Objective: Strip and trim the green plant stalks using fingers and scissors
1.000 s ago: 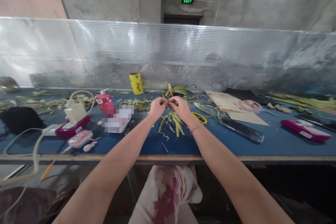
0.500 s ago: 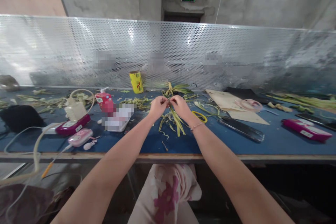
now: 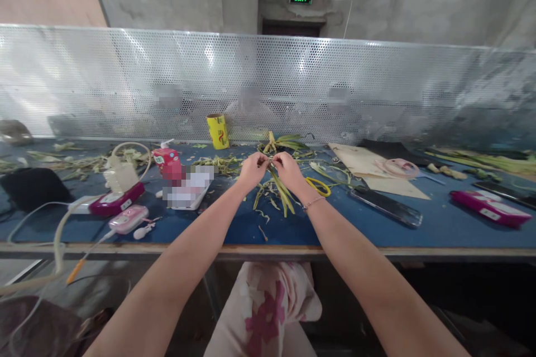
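My left hand (image 3: 253, 172) and my right hand (image 3: 288, 172) meet above the middle of the table, fingertips pinched and almost touching. A bunch of long green plant strips (image 3: 283, 194) hangs down toward me from between them, its top at my right fingertips. What lies in my left pinch is too small to make out. Beneath my hands are pale, thin plant scraps (image 3: 262, 215). Just beyond them rests a pale stalk with green leaves (image 3: 288, 141). Beside my right wrist is a yellow ring-shaped handle or loop (image 3: 319, 186).
Left of my arms are a phone-like white object (image 3: 190, 192), a red pump bottle (image 3: 167, 162) and cabled devices. A yellow cylinder (image 3: 218, 131) stands at the back before a perforated metal screen (image 3: 293, 83). On the right lie a dark phone (image 3: 386, 206), brown paper (image 3: 355, 163) and a magenta box (image 3: 489, 208).
Both hands stay in nearly the same place, with only a slight shift of the fingers. The plant strips still hang between them, and nothing else has visibly moved.
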The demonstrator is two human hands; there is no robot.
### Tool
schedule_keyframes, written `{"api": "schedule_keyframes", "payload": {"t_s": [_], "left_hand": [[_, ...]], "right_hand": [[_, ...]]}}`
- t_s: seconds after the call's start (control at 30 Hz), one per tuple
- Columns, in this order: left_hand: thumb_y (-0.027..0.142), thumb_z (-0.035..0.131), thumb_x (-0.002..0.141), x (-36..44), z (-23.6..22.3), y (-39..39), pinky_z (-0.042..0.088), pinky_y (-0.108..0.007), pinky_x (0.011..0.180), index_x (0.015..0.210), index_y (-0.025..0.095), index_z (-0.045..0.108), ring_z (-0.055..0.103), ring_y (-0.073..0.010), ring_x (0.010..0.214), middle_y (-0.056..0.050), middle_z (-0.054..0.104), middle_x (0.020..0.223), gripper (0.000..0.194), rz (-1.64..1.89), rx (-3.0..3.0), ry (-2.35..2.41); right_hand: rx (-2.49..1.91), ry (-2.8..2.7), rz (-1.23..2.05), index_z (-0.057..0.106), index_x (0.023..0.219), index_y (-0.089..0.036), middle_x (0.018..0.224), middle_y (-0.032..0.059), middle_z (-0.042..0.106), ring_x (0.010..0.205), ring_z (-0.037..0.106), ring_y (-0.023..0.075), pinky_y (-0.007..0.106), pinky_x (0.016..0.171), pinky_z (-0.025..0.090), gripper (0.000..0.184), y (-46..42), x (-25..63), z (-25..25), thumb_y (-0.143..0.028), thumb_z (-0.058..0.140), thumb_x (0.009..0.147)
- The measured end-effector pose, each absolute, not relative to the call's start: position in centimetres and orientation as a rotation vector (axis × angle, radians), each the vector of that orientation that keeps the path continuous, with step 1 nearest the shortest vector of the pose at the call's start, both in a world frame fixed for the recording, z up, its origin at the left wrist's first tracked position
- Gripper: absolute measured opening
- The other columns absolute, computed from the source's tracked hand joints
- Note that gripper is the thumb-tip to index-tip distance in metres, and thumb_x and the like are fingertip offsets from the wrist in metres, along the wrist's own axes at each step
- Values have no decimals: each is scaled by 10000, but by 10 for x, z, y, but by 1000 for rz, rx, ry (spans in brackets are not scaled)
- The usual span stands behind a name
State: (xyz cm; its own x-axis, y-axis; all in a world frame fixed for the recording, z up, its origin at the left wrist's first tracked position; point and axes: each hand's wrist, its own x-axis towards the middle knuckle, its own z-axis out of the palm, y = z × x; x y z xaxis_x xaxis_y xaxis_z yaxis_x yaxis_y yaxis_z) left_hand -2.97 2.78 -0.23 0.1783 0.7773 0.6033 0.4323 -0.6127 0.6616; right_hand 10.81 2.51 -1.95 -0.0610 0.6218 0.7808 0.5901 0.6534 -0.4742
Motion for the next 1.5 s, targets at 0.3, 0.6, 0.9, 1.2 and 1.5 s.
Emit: {"api": "schedule_keyframes", "payload": {"t_s": [0.3, 0.6, 0.9, 1.2, 1.5], "left_hand": [[193, 525, 709, -33, 3, 22, 428, -232, 640, 739, 163, 564, 535, -104, 642, -10, 596, 705, 58, 1426, 2192, 1087], [222, 569, 618, -34, 0, 31, 431, -242, 586, 645, 149, 534, 533, -104, 583, -2, 576, 608, 86, 1463, 1850, 982], [213, 598, 593, -34, -1, 34, 452, -251, 594, 634, 138, 574, 545, -102, 554, -3, 596, 575, 88, 1435, 1729, 984], [231, 610, 602, -35, 0, 35, 443, -244, 572, 646, 140, 575, 547, -105, 557, -8, 598, 580, 107, 1448, 1785, 978], [222, 606, 607, -35, 0, 32, 449, -254, 596, 655, 142, 562, 560, -107, 578, -12, 606, 611, 103, 1435, 1777, 972]], "right_hand": [[-1006, -1684, 129, 466, 722, -203, 800, 53, 543, 803, 512, 183, 342, 779, 414, 45, 25, 106, -16, -214, 438, 755], [-927, -1734, 128, 459, 757, -198, 814, 49, 519, 800, 500, 170, 323, 769, 415, 49, 22, 107, -14, -217, 421, 782], [-811, -1874, 20, 461, 738, -194, 824, 52, 499, 815, 488, 165, 313, 782, 405, 79, 16, 112, -10, -171, 414, 798], [-897, -1759, 82, 479, 777, -187, 838, 54, 518, 808, 507, 162, 312, 765, 424, 66, 21, 111, -14, -199, 422, 808], [-892, -1780, 87, 583, 823, -179, 855, 56, 586, 771, 555, 153, 276, 658, 461, 106, 15, 114, -11, -250, 517, 779]]}}
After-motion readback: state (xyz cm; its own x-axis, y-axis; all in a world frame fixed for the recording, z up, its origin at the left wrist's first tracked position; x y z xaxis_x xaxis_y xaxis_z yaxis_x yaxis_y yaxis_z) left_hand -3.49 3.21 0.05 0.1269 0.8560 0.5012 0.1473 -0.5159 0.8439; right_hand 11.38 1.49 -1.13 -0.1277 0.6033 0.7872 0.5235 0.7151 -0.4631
